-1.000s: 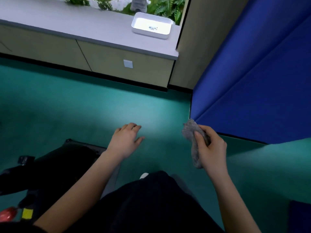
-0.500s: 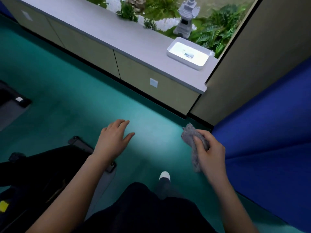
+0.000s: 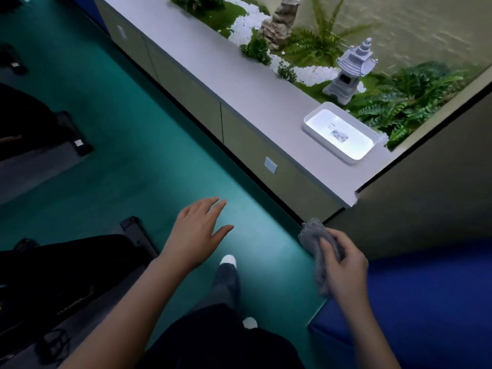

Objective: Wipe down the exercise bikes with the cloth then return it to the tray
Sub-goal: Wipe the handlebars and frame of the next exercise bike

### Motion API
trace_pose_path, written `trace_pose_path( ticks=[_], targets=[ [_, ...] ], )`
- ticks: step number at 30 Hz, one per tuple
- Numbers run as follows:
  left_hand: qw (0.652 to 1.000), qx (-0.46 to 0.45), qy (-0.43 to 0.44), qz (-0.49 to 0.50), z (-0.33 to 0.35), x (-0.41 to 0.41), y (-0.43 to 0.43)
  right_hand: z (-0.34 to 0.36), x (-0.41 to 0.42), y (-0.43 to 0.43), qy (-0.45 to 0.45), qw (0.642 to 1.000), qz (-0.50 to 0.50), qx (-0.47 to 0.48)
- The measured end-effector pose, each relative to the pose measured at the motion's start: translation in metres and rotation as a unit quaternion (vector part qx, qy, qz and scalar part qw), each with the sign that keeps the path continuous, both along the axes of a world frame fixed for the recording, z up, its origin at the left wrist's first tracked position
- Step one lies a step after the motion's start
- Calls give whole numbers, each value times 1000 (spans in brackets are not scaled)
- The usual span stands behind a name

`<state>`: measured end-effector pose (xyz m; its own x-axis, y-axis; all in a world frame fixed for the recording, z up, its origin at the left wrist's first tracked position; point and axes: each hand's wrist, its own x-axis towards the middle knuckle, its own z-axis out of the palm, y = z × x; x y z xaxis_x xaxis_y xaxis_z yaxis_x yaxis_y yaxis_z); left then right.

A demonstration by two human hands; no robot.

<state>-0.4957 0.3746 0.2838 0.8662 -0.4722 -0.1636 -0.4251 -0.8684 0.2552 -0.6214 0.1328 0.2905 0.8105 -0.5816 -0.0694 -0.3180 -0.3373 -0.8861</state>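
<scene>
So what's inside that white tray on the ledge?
Only a small printed label shows in the tray. The cloth is in the right hand. Anything under the label is hidden.

Grey cloth (image 3: 315, 249) bunched up, gripped in right hand (image 3: 346, 267); white rectangular tray (image 3: 328, 145) lies flat at the surface (image 3: 239, 75) end, well apart.

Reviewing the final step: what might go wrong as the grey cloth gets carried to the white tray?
The crumpled grey cloth hangs loosely from the right hand, so it might slip out. The white rectangular plastic tray sits near the end of the grey ledge, so a careless drop might shove it.
</scene>
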Motion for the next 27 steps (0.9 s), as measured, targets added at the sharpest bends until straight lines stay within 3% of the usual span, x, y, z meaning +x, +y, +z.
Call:
trace_pose_path(
  ticks=[17, 27],
  targets=[
    [996, -20, 83, 33, -13, 236, -12, 22, 257, 9, -35, 990, 133, -33],
    [977, -21, 107, 181, -13, 297, 36, 6, 403, 30, -23, 955, 295, 1]
  ],
)
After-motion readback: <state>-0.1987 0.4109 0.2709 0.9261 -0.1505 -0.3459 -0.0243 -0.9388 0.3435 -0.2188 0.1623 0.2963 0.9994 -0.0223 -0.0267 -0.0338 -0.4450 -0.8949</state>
